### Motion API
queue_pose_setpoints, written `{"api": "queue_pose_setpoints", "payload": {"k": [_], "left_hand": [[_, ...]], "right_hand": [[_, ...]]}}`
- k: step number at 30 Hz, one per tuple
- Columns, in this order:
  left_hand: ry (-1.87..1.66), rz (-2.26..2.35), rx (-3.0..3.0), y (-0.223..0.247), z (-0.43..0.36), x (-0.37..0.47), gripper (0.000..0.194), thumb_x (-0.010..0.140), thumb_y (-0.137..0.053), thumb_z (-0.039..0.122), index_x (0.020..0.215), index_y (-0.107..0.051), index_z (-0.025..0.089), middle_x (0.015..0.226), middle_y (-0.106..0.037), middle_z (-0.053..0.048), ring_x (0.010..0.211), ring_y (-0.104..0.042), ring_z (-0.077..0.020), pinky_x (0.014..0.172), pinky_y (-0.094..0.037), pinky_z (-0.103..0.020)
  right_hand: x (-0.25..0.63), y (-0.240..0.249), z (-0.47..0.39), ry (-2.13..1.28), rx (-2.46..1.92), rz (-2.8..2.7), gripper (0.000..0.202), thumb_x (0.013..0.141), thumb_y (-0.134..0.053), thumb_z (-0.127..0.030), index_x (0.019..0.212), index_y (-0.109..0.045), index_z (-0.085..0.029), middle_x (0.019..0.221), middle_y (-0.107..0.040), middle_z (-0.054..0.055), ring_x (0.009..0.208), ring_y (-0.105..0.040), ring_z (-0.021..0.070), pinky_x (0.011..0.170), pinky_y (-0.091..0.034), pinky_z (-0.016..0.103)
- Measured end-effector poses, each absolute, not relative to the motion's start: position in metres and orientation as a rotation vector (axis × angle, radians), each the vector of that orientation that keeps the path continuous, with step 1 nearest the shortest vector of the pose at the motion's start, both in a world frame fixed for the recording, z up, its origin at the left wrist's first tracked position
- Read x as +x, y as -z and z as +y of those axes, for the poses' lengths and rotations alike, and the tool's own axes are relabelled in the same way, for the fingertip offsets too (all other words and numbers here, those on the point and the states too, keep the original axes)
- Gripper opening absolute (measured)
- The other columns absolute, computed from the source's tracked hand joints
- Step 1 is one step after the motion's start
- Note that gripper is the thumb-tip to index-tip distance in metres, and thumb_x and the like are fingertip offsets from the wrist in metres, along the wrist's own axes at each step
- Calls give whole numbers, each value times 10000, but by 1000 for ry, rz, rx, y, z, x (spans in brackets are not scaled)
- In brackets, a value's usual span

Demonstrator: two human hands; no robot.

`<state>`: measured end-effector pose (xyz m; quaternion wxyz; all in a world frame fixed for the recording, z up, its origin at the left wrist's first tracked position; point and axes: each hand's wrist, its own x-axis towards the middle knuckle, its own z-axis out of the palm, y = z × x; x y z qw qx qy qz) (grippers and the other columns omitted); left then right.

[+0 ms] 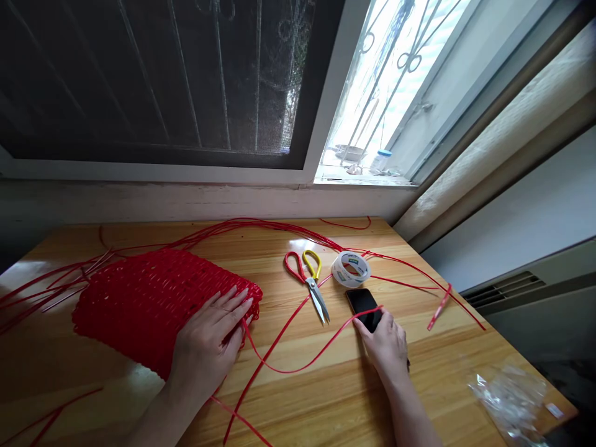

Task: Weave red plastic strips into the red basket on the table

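A red woven piece (139, 304), made of plastic strands, lies at the left with long strands running out of its far end. My left hand (214, 335) rests over its right end, fingers stretched along the top and thumb at the edge, holding it. From that edge a loose red strand (302, 370) curves right to my right hand (386, 344). That hand is closed around the lower part of a black phone (365, 305); the strand's tip crosses the phone by my fingers. Scissors (314, 292) with one red and one yellow handle lie between my hands, blades slightly apart.
A roll of tape (351, 269) sits behind the phone. Long red strands (251, 222) arc along the back of the wooden table (321, 397). At the right are a short red piece (439, 307) and a clear plastic bag (510, 397). A window and curtain stand behind.
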<state>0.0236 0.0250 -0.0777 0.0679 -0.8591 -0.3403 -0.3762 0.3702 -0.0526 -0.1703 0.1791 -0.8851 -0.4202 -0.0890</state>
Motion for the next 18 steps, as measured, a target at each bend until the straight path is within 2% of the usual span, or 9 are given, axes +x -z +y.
{"api": "queue_pose_setpoints", "payload": {"k": [3,5,7,10,12,15,18], "left_hand": [[1131,-1035,-2591,77,25,24,328,858,-509,151,1179,-557,200,1172,-615,-15,1074,-579,-171,937,-460,-384],[1122,-1035,-2595,78,25,24,331,862,-508,154,1188,-552,198,1173,-614,-14,1085,-572,-172,945,-453,-386],[1114,-1020,-2597,79,25,23,337,864,-504,150,1195,-546,192,1175,-613,-13,1092,-567,-172,950,-445,-387],[1091,-1005,-2596,80,25,22,348,861,-504,142,1206,-539,178,1186,-607,-19,1100,-561,-175,958,-432,-385],[1068,-1005,-2593,79,24,21,355,861,-505,139,1213,-535,172,1197,-600,-21,1110,-555,-178,966,-422,-383],[1047,-996,-2594,77,23,20,356,868,-491,142,1221,-528,170,1202,-597,-23,1123,-549,-187,975,-411,-384],[1040,-985,-2612,75,23,21,350,876,-465,142,1220,-525,169,1200,-599,-31,1126,-548,-194,972,-413,-385]], "right_hand": [[362,159,-55,282,-2335,-1201,672,776,-426,-618,1139,-480,-55,1141,-558,256,1151,-439,381,952,-340,496],[346,145,-60,163,-2220,-1201,619,764,-449,-629,1085,-529,-105,1126,-571,221,1129,-458,364,947,-349,502],[319,127,-66,-236,-2121,-1218,482,753,-524,-586,983,-586,-167,1019,-619,149,992,-544,316,878,-410,464],[268,103,-74,-1010,-1776,-1192,374,767,-584,-520,910,-608,-175,922,-639,117,891,-594,258,792,-453,396],[236,91,-73,-1366,-1426,-1124,408,754,-654,-445,1063,-564,-195,893,-639,78,874,-596,209,781,-457,347],[204,79,-64,-1598,-956,-998,617,702,-745,-360,1236,-454,-253,899,-633,36,816,-581,139,717,-445,265],[189,73,-53,-1683,-759,-878,494,710,-743,-362,1146,-544,-239,816,-630,10,718,-568,95,679,-430,225]]}}
